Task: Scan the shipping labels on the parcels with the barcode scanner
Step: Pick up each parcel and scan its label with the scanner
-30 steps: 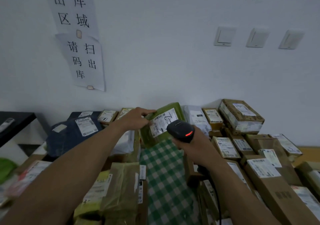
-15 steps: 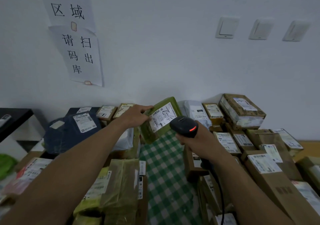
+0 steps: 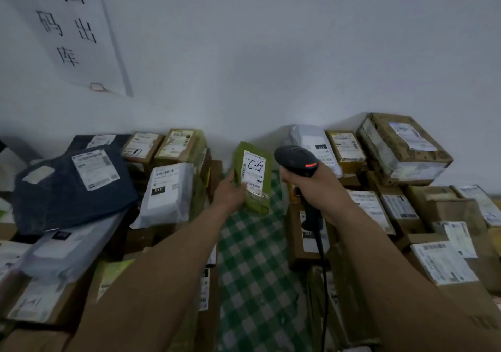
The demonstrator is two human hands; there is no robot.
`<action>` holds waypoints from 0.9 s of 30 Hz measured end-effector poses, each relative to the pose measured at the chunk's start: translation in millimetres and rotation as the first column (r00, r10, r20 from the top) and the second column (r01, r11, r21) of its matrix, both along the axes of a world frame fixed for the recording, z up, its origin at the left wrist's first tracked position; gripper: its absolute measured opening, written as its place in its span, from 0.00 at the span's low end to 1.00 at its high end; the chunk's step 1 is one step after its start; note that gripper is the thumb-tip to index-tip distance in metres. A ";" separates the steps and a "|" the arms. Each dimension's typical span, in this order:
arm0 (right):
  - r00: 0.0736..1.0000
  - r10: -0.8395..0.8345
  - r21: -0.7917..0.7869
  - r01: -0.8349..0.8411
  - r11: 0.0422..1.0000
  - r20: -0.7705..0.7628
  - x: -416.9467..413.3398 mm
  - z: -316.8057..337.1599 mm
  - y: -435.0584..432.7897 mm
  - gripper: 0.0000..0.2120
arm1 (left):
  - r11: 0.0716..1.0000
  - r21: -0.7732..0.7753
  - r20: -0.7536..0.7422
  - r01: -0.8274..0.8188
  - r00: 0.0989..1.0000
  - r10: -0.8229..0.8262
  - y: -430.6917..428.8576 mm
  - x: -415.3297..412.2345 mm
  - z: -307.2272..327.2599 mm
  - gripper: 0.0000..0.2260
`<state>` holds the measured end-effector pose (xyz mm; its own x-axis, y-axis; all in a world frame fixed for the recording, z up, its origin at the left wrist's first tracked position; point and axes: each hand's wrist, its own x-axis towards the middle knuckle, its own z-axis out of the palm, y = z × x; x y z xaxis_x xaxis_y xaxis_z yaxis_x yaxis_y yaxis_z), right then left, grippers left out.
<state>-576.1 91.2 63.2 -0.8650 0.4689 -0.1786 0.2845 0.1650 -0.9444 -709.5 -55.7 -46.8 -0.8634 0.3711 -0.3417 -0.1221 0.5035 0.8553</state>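
I noted left hand (image 3: 230, 192) gripping a crinkled green mailer (image 3: 258, 206) upright over the checked cloth (image 3: 252, 259); right hand (image 3: 314, 189) clenched on a rounded black scanner (image 3: 294, 158) beside it. Taped cardboard boxes (image 3: 385, 135), white wall (image 3: 271, 67).

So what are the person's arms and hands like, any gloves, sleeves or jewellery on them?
The left hand and right hand are ungloved. The left forearm and right forearm are uncovered too: no sleeve, watch or bracelet shows. Fingers are too hidden to judge rings.
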 end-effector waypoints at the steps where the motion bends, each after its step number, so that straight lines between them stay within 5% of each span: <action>1: 1.000 0.009 -0.004 -0.009 1.000 0.020 -8.6 -9.3 4.3 0.10 | 1.000 0.016 0.021 0.000 1.000 0.000 5.3 -1.8 -14.8 0.21; 9: 0.981 0.117 0.017 -0.121 0.992 0.151 -53.9 -79.3 39.3 0.08 | 0.980 0.143 0.176 -0.135 0.978 0.109 29.8 -32.4 -117.2 0.21; 16: 0.977 0.118 -0.053 -0.110 0.993 0.175 -68.2 -108.4 53.0 0.08 | 0.933 0.040 0.166 -0.357 0.923 0.346 42.9 -55.8 -161.6 0.23; 20: 0.978 0.102 -0.050 -0.095 0.994 0.184 -68.5 -114.2 60.2 0.10 | 0.942 -0.223 -0.057 -0.250 0.968 0.244 48.9 -59.7 -168.1 0.25; 24: 0.977 0.097 -0.054 -0.089 0.995 0.189 -62.0 -119.5 67.1 0.11 | 0.910 -0.411 -0.007 -0.054 0.998 0.056 62.6 -36.6 -176.6 0.51; 27: 0.974 0.081 -0.048 -0.072 0.996 0.209 -55.2 -123.2 71.2 0.11 | 0.879 -0.476 -0.062 0.006 0.997 -0.040 72.7 -33.5 -184.2 0.51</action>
<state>-631.3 162.4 -60.1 -0.8390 0.3915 -0.3780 0.4659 0.1579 -0.8706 -743.0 17.1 -231.0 -0.8839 0.1989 -0.4234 -0.0559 0.8537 0.5178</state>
